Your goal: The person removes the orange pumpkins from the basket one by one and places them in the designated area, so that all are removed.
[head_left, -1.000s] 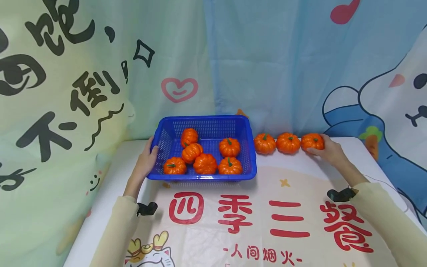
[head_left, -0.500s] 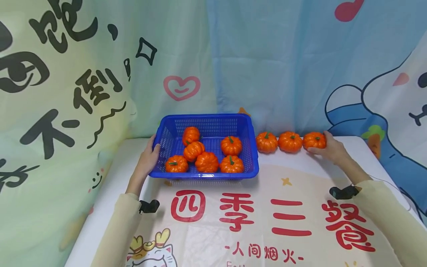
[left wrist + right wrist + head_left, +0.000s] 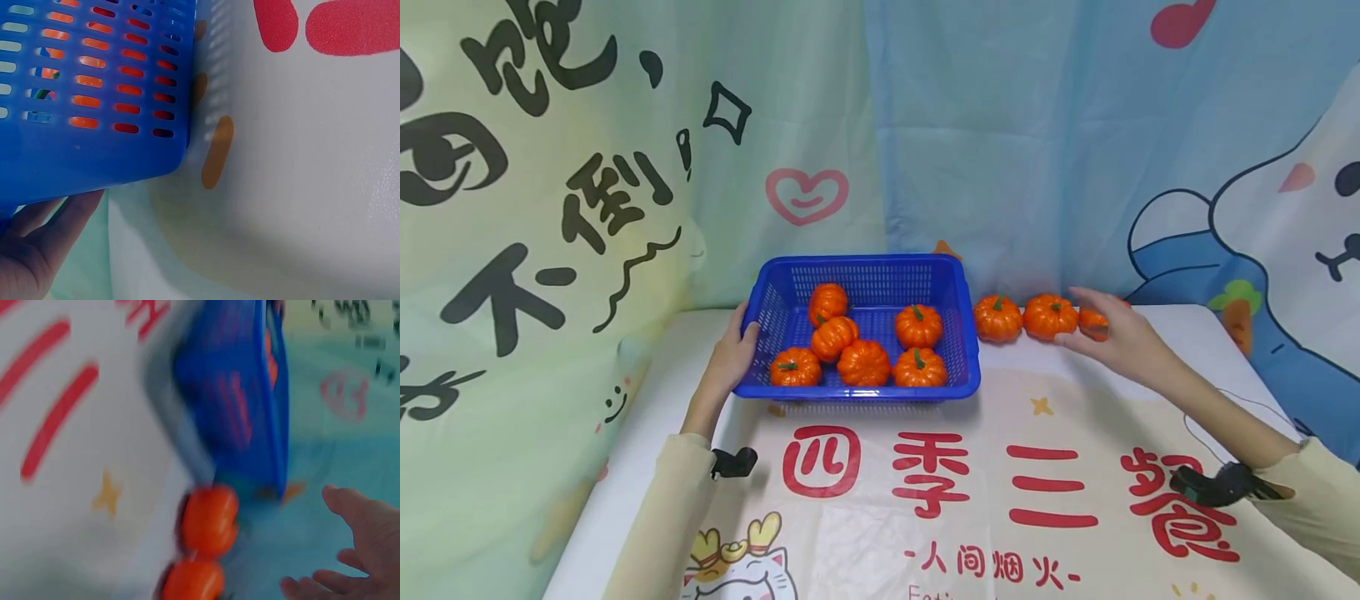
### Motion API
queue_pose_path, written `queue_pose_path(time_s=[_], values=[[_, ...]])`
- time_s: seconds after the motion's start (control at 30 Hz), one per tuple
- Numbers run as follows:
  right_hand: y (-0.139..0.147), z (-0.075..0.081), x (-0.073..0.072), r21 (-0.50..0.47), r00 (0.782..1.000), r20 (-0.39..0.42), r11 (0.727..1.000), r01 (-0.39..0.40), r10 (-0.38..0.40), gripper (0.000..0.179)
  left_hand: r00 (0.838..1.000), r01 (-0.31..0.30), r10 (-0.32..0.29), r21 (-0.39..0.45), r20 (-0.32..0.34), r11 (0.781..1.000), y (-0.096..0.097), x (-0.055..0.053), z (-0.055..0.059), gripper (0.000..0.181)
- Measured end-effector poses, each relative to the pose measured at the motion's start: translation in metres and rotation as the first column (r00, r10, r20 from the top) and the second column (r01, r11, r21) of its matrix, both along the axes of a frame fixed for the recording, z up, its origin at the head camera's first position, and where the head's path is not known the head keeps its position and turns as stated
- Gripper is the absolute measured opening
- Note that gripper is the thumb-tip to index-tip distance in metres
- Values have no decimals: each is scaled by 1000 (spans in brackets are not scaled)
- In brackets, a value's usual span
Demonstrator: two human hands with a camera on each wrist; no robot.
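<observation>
In the head view, a blue basket (image 3: 859,393) stands upright on the far part of the tabletop (image 3: 700,337), left of its middle, with six orange pumpkins (image 3: 863,363) inside. Two lie toward the right end; the other four are grouped toward the left and middle. Just beyond the basket's right wall, a row of three more runs to the right along the far edge: the left pumpkin (image 3: 997,320), the middle pumpkin (image 3: 1050,317) and the right pumpkin (image 3: 1092,322). The left hand (image 3: 730,358) rests on the basket's left side, its fingers laid along the outer wall. The right hand (image 3: 1123,337) is in front of the right pumpkin and partly hides it, fingers and thumb spread apart; whether it touches the pumpkin I cannot tell. Red lettering (image 3: 930,473) marks the printed cloth (image 3: 970,417) on the near side, and a painted curtain (image 3: 970,192) hangs behind.

In the left wrist view, the fingers reach up against the outside of the basket, their tips hidden behind it. Orange shows through the slots (image 3: 85,100).

In the right wrist view, which is blurred, the right hand's fingers are spread, apart from the two row pumpkins visible beside the basket's end.
</observation>
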State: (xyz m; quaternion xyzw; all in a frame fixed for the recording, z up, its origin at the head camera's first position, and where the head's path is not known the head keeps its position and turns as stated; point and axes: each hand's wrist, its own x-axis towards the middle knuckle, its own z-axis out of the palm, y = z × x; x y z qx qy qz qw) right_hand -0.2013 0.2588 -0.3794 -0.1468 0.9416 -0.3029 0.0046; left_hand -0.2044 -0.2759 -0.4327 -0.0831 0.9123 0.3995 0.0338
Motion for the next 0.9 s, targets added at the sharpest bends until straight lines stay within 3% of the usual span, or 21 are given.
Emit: queue_pose_path(time_s=[0.17,0.43,0.73,0.9], values=[[-27,14,31,-60,993,85,995,-75,80,71,1000,4,-4,9,0,1000,0,-1,0,60],[-38,15,49,-150,974,154,978,-146,169,64,1000,9,-9,20,-1,1000,0,0,-1,60],[-69,10,47,-180,948,211,962,-204,240,61,1000,12,-12,14,-13,1000,-2,0,-2,60],[-110,12,29,-194,895,272,932,-307,352,62,1000,14,-14,10,-11,1000,-2,0,-2,60]])
